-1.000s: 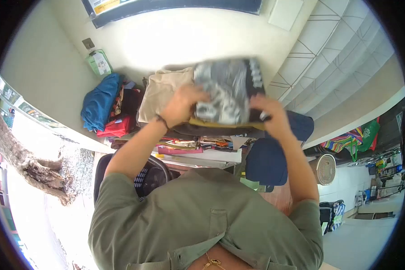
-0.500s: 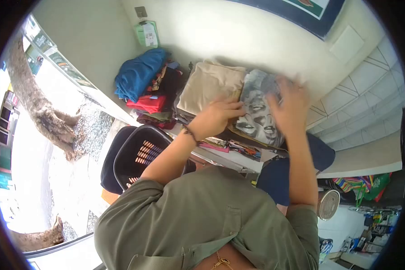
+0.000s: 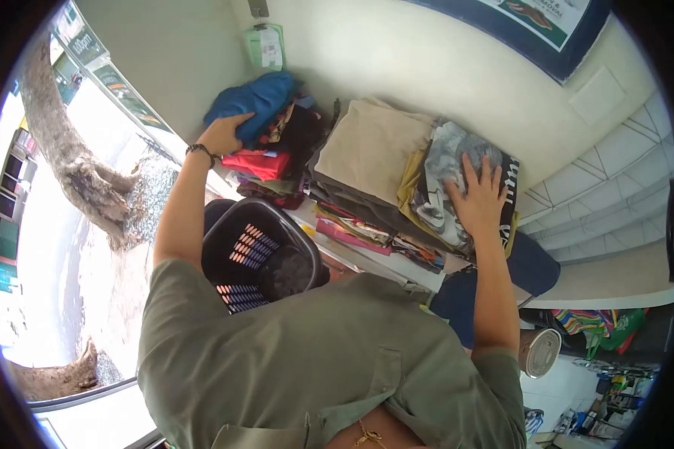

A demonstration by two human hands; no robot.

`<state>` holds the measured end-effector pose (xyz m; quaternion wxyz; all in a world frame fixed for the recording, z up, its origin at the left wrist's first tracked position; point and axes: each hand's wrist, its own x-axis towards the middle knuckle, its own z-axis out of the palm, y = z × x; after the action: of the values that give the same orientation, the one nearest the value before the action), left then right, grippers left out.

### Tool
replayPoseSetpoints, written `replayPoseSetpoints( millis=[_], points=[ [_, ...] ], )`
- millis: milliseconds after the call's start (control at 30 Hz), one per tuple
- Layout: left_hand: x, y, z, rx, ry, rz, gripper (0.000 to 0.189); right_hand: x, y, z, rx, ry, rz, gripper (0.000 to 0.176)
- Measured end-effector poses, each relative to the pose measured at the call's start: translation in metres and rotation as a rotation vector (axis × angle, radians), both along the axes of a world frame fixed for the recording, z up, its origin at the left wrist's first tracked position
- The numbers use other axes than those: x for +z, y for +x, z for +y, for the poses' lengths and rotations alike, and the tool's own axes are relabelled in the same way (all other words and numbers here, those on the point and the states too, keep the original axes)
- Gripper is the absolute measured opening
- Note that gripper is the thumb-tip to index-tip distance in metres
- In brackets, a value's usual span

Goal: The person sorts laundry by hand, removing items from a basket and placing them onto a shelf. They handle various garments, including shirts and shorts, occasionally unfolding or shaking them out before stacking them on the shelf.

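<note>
My left hand point(image 3: 225, 136) is at the left pile, touching the near edge of a blue garment point(image 3: 258, 101). Its forefinger and thumb are apart, with blue cloth showing between them; the other fingers are partly hidden. My right hand point(image 3: 481, 198) rests open, fingers spread, on a folded grey printed shirt point(image 3: 445, 161) at the top of the right pile. Beside that shirt lies a folded beige garment point(image 3: 374, 150), and a mustard-yellow fold point(image 3: 412, 176) shows between the two. Under the blue garment, a red cloth point(image 3: 258, 165) and dark pieces are stacked.
A black plastic basket point(image 3: 298, 224) with slotted sides stands below the left pile. More folded clothes point(image 3: 356, 233) lie under the beige pile. A framed poster point(image 3: 569, 45) hangs on the wall behind, with a pale curtain point(image 3: 614, 194) at right and a glass pane at left.
My left hand has moved left from the beige garment to the blue one. My right hand has settled flat on the grey shirt, and black-and-white patterned cloth now shows at its right edge.
</note>
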<state>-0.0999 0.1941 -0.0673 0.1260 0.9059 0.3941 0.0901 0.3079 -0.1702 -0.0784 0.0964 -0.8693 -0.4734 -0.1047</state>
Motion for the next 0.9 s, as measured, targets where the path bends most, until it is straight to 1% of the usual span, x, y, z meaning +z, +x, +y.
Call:
replayPoseSetpoints(
  millis=[67,100,200,233,267,300,333,367,433,500,533,567,633,667,700,733,800,867,900],
  points=[
    [0.006,-0.003,0.017,0.087,0.031,-0.005,0.054,-0.002,0.002,0.0,0.004,0.008,-0.006,0.067],
    [0.018,0.001,0.011,0.213,0.006,-0.113,0.043,-0.002,0.002,0.0,0.006,0.011,-0.008,0.067],
    [0.042,0.016,-0.023,0.321,0.066,-0.225,0.041,-0.002,0.001,0.0,0.005,0.016,-0.008,0.067],
    [0.016,0.012,-0.017,0.214,0.24,-0.229,0.044,-0.003,0.001,0.0,0.006,0.023,-0.014,0.067],
    [-0.008,0.009,-0.01,0.082,0.188,-0.13,0.054,-0.004,0.002,0.0,0.007,0.03,-0.02,0.067],
    [-0.031,0.009,-0.01,-0.042,0.32,-0.09,0.06,-0.005,0.002,0.0,0.007,0.038,-0.024,0.067],
    [-0.038,0.012,-0.018,-0.168,0.45,-0.048,0.067,-0.006,0.002,-0.001,0.01,0.042,-0.026,0.067],
    [-0.042,0.011,-0.023,-0.135,0.443,-0.035,0.069,-0.007,0.002,-0.001,0.013,0.046,-0.028,0.067],
    [-0.026,0.018,-0.049,-0.07,0.429,-0.01,0.073,-0.008,0.003,-0.001,0.015,0.054,-0.031,0.067],
    [-0.043,0.009,-0.032,-0.059,0.319,-0.122,0.071,-0.008,0.004,-0.002,0.018,0.057,-0.035,0.067],
    [-0.041,0.008,-0.025,-0.051,0.267,-0.18,0.069,-0.007,0.003,-0.002,0.018,0.055,-0.026,0.067],
    [-0.037,0.006,-0.017,0.05,0.196,-0.184,0.067,-0.005,0.003,-0.001,0.017,0.054,-0.018,0.067],
    [-0.012,0.006,-0.009,0.251,0.056,-0.194,0.061,-0.001,0.0,0.0,-0.01,0.018,0.01,0.068],
    [-0.017,0.0,0.01,0.221,0.17,-0.306,0.055,0.003,-0.001,0.002,-0.036,-0.016,0.029,0.07],
    [-0.003,0.004,0.015,0.249,0.161,-0.312,0.053,0.01,-0.002,0.006,-0.063,-0.047,0.045,0.071],
    [0.021,0.007,0.016,0.276,0.152,-0.317,0.052,0.024,-0.007,0.013,0.064,0.08,0.14,0.073],
    [0.061,0.018,0.005,0.222,0.213,-0.325,0.051,0.054,-0.03,0.031,0.321,0.327,0.331,0.078],
    [0.095,0.031,-0.016,0.148,0.233,-0.331,0.05,0.064,-0.086,0.056,0.627,0.573,1.243,0.082],
    [0.109,0.037,-0.033,0.098,0.225,-0.334,0.05,0.058,-0.115,0.072,0.615,0.554,1.594,0.083]
  ],
)
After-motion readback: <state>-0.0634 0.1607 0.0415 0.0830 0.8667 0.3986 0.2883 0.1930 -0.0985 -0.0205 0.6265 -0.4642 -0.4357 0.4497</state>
